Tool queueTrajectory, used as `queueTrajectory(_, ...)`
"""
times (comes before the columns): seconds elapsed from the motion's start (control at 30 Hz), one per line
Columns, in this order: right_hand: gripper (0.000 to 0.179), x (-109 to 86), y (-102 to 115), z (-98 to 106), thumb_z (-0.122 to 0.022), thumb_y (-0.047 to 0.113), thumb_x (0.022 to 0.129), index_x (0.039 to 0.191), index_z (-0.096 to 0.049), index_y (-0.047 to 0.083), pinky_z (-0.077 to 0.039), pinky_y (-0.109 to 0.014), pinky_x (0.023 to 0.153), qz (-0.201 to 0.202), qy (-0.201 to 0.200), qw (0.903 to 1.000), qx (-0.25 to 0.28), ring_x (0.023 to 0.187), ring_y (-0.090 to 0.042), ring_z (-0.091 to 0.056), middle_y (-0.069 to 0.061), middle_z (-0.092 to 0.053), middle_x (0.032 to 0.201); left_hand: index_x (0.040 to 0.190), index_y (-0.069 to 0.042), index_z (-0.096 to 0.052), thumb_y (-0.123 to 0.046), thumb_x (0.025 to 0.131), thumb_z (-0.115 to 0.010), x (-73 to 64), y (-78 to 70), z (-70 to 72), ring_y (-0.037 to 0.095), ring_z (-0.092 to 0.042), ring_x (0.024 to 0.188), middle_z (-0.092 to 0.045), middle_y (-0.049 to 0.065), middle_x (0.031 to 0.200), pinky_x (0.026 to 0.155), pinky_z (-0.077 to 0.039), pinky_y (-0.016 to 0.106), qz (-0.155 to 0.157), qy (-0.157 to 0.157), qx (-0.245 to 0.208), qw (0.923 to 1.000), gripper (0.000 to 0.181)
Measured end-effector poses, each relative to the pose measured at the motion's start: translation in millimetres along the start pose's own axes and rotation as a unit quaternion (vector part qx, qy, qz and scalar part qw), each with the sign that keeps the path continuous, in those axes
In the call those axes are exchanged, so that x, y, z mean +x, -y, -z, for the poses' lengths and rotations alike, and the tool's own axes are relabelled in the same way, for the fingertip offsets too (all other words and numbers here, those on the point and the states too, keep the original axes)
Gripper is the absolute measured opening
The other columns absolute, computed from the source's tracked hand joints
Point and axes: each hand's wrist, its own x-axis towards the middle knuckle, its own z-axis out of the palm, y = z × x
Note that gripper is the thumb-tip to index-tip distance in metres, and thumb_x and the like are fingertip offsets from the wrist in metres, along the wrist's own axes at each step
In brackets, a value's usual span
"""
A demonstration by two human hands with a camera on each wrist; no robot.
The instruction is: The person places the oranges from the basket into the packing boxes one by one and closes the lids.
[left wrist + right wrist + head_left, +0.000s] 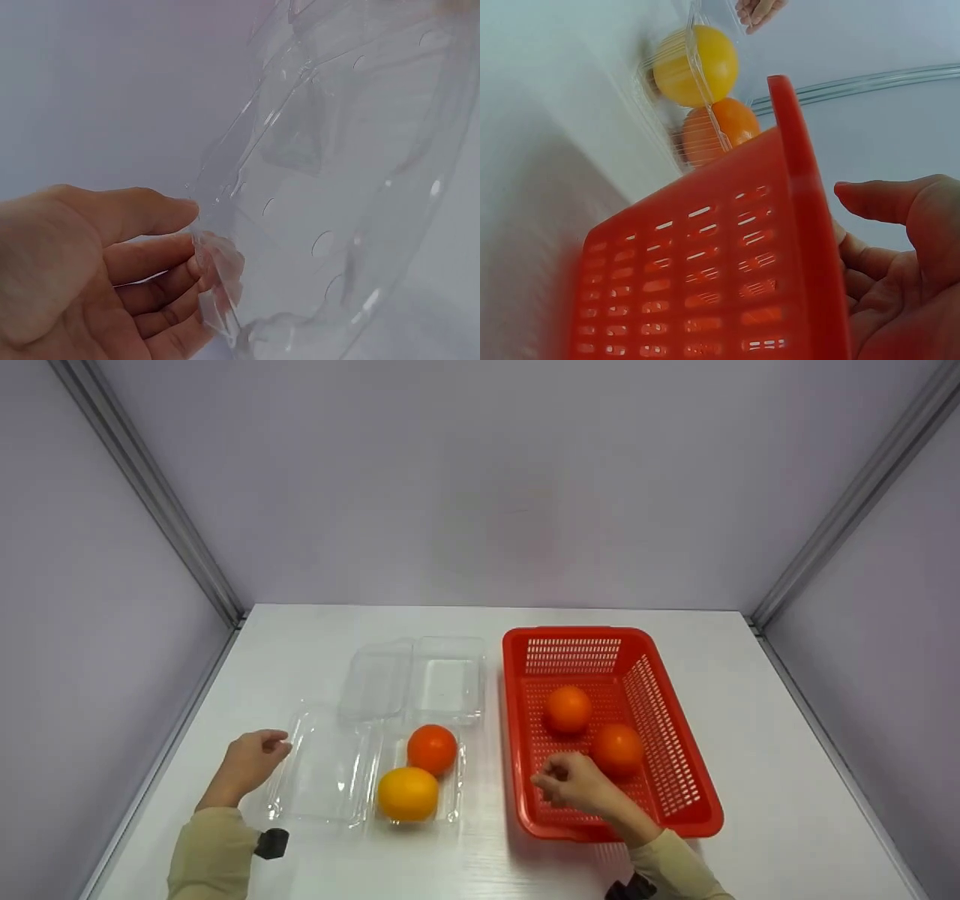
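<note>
My left hand (253,761) holds the left edge of the clear plastic lid (322,769), with its thumb at the edge and fingers showing through the plastic in the left wrist view. This lid lies opened out beside its clear plastic container (458,799). Inside that container sit an orange (433,749) and a yellower orange fruit (409,794) in front of it. Over the near part of the red basket (513,735) is my right hand (577,789), fingers loosely bent and holding nothing. Two oranges, one farther back (568,709) and one nearer (618,751), lie in the basket.
Behind the fruit container, a second clear plastic container (480,682) stands with its lid (375,682) opened to the left. Everything rests on a white table (780,780), with pale walls (480,510) at the back and both sides.
</note>
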Motion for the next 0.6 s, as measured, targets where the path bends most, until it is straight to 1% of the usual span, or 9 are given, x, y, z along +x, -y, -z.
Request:
queueTrajectory(0.07,0.025,0.2,0.4,-0.7,-0.061,0.017,0.094,0.087,-0.061,-0.007,-0.052,-0.018,0.057,-0.004,0.003,1.0000,0.007,0.061,-0.009,-0.056,-0.017,-0.066,0.074,0.126,0.014,-0.052,-0.012,0.096,-0.049,-1.7,-0.6,0.4,0.047,-0.059,0.110,-0.061,0.033,0.116,0.093,-0.051,0.053,-0.011,-0.003,0.001,0.9999,0.040)
queueTrajectory(0.27,0.023,1.0,3.1,-3.5,-0.061,0.017,0.093,0.087,-0.061,-0.005,-0.052,-0.019,0.057,-0.006,0.004,0.9999,0.012,0.062,-0.011,-0.056,-0.023,-0.066,0.077,0.128,0.014,-0.050,-0.011,0.097,-0.048,-6.4,-2.5,2.2,0.046,-0.059,0.111,-0.061,0.033,0.117,0.094,-0.051,0.053,-0.023,-0.007,-0.014,0.9996,0.040)
queueTrajectory(0.43,0.024,2.7,3.8,-6.9,-0.062,0.019,0.092,0.086,-0.062,-0.004,-0.053,-0.020,0.057,-0.004,0.005,1.0000,0.007,0.062,-0.011,-0.056,-0.020,-0.066,0.076,0.129,0.014,-0.050,-0.008,0.098,-0.047,-9.6,-4.8,2.8,0.043,-0.063,0.106,-0.063,0.032,0.115,0.091,-0.053,0.050,-0.040,-0.020,-0.020,0.9988,0.038)
queueTrajectory(0.6,0.023,4.2,4.7,-10.0,-0.062,0.018,0.092,0.085,-0.062,-0.004,-0.052,-0.018,0.056,0.005,0.006,1.0000,-0.002,0.062,-0.010,-0.056,-0.017,-0.066,0.075,0.128,0.015,-0.050,-0.006,0.097,-0.048,-14.1,-8.5,5.2,0.042,-0.063,0.105,-0.063,0.032,0.114,0.089,-0.054,0.048,-0.055,-0.030,-0.027,0.9977,0.037)
